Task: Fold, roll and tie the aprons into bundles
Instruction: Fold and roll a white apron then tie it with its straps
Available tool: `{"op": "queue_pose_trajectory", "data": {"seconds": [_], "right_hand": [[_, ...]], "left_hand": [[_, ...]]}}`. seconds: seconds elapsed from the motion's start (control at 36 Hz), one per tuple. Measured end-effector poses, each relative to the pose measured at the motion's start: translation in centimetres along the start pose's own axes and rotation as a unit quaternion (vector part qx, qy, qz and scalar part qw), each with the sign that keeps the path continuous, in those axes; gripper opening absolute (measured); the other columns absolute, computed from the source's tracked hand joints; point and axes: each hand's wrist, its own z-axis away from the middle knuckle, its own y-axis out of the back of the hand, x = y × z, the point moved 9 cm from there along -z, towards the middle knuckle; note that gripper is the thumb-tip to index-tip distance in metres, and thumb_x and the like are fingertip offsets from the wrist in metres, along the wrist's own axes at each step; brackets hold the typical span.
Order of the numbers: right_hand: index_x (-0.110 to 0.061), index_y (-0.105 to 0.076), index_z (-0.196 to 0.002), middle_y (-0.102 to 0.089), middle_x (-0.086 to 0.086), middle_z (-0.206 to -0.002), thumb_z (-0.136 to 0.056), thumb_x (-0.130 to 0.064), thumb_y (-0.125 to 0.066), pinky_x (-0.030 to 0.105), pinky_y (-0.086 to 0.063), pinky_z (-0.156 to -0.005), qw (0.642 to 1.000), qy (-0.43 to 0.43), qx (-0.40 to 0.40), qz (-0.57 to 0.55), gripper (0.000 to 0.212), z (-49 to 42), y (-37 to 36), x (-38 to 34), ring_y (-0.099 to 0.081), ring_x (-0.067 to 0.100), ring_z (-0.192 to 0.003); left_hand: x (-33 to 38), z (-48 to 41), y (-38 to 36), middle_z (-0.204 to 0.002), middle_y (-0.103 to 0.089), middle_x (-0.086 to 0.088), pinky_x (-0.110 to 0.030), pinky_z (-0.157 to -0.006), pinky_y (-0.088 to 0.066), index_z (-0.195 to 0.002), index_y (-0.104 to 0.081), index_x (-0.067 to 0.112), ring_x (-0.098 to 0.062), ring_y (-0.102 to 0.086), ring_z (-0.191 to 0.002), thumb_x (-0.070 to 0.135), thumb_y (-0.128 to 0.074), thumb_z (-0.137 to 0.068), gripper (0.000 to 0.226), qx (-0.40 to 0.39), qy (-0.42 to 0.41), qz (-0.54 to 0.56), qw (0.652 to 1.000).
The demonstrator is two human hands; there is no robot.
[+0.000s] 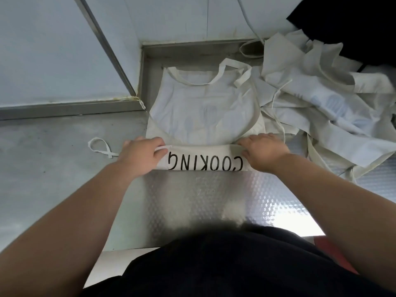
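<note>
A cream apron (pixel 205 112) lies flat on the steel counter, neck loop at the far end. Its near end is rolled into a tube (pixel 203 160) that shows the black word COOKING upside down. My left hand (pixel 141 156) grips the tube's left end, thumb over the roll and a tie pinched under it. My right hand (pixel 263 152) grips the right end, fingers curled over the top. A loose tie loop (pixel 99 146) trails out to the left of my left hand.
A heap of more cream aprons (pixel 325 103) with loose ties fills the right side of the counter (pixel 53 168). A raised steel rim (pixel 150 52) and wall panels close off the back. A dark cloth (pixel 353 20) hangs at the top right.
</note>
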Motion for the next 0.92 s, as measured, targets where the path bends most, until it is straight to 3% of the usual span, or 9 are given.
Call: {"op": "queue_pose_trajectory", "data": {"seconds": [0.11, 0.19, 0.28, 0.42, 0.5, 0.58, 0.69, 0.75, 0.92], "right_hand": [[-0.023, -0.037, -0.136, -0.049, 0.004, -0.127, -0.093, -0.013, -0.043, 0.036, -0.029, -0.102, 0.999, -0.027, 0.025, 0.036, 0.044, -0.4, -0.5, 0.1, -0.045, 0.025, -0.118], [-0.019, -0.043, -0.13, -0.049, 0.005, -0.12, -0.091, -0.008, -0.042, 0.034, -0.028, -0.101, 0.997, -0.025, 0.051, 0.05, 0.041, 0.1, -0.9, -0.4, -0.047, 0.026, -0.113], [-0.025, -0.046, -0.133, -0.047, 0.002, -0.128, -0.098, -0.035, -0.039, 0.032, -0.024, -0.103, 0.998, -0.005, 0.052, -0.034, 0.037, 0.5, -1.6, -0.7, -0.044, 0.023, -0.12], [-0.03, -0.024, -0.147, -0.023, -0.004, -0.152, -0.082, -0.07, -0.045, 0.035, -0.002, -0.117, 0.997, 0.047, -0.008, -0.055, 0.079, 0.6, -3.1, -1.0, -0.02, 0.018, -0.141], [-0.025, -0.048, -0.132, -0.05, -0.003, -0.136, -0.088, -0.057, -0.046, 0.031, -0.029, -0.104, 0.994, 0.049, 0.036, -0.087, 0.054, 0.3, -1.5, -0.9, -0.046, 0.022, -0.124], [-0.021, -0.056, -0.101, -0.064, 0.0, -0.101, -0.091, -0.053, -0.042, 0.03, -0.04, -0.074, 0.993, 0.024, 0.008, -0.112, 0.036, 0.3, -0.3, -0.5, -0.058, 0.025, -0.1], [-0.024, -0.058, -0.11, -0.061, -0.001, -0.099, -0.09, -0.057, -0.044, 0.03, -0.038, -0.076, 0.989, -0.003, -0.081, -0.124, 0.042, 0.0, -0.3, 0.4, -0.053, 0.021, -0.099], [-0.025, -0.058, -0.116, -0.061, 0.0, -0.107, -0.09, -0.058, -0.044, 0.03, -0.039, -0.078, 0.986, -0.015, -0.104, -0.129, 0.044, 0.0, -0.6, 0.7, -0.052, 0.022, -0.105], [-0.022, -0.048, -0.123, -0.058, 0.003, -0.121, -0.098, -0.047, -0.033, 0.035, -0.032, -0.091, 0.996, -0.052, -0.052, -0.048, 0.039, 0.0, -1.5, 0.8, -0.052, 0.026, -0.113]], "left_hand": [[0.0, -0.2, -0.9, -0.126, -0.052, 0.001, -0.036, -0.092, -0.024, -0.124, -0.057, 0.029, -0.024, -0.037, -0.121, 0.036, -0.049, -0.094, 0.031, 0.053, 0.013, -0.062, 0.997], [0.9, 0.4, -1.0, -0.121, -0.053, -0.005, -0.038, -0.088, -0.026, -0.119, -0.061, 0.023, -0.028, -0.039, -0.113, 0.016, -0.064, -0.083, 0.037, 0.128, -0.021, -0.044, 0.991], [2.8, 1.1, -1.9, -0.106, -0.063, -0.009, -0.043, -0.084, -0.042, -0.103, -0.069, 0.014, -0.033, -0.055, -0.1, -0.008, -0.058, -0.065, 0.045, 0.139, -0.121, -0.01, 0.983], [2.6, 1.5, -3.0, -0.123, -0.056, -0.004, -0.042, -0.1, -0.039, -0.119, -0.061, 0.014, -0.029, -0.054, -0.113, 0.053, -0.039, -0.08, 0.06, 0.044, -0.113, 0.029, 0.992], [2.9, 1.7, -3.2, -0.13, -0.047, 0.005, -0.036, -0.107, -0.03, -0.129, -0.051, 0.025, -0.018, -0.043, -0.122, 0.081, -0.044, -0.057, 0.092, -0.011, -0.109, 0.007, 0.994], [2.6, 1.1, -2.3, -0.115, -0.057, 0.009, -0.031, -0.095, -0.039, -0.116, -0.058, 0.03, -0.017, -0.053, -0.11, 0.075, -0.04, -0.055, 0.078, -0.024, -0.099, 0.023, 0.994], [1.6, 0.2, -2.0, -0.072, -0.058, 0.009, -0.025, -0.063, -0.038, -0.077, -0.061, 0.026, -0.011, -0.054, -0.074, 0.055, -0.054, -0.086, 0.031, -0.146, -0.05, 0.091, 0.984], [0.7, 0.2, -2.6, -0.064, -0.047, 0.005, -0.026, -0.06, -0.033, -0.067, -0.052, 0.019, -0.01, -0.046, -0.064, 0.048, -0.049, -0.093, 0.039, -0.205, -0.02, 0.114, 0.972], [-0.7, -0.6, -2.1, -0.101, -0.062, 0.002, -0.033, -0.086, -0.034, -0.1, -0.058, 0.023, -0.023, -0.055, -0.104, 0.046, -0.05, -0.092, 0.025, -0.066, -0.012, -0.033, 0.997]]}}
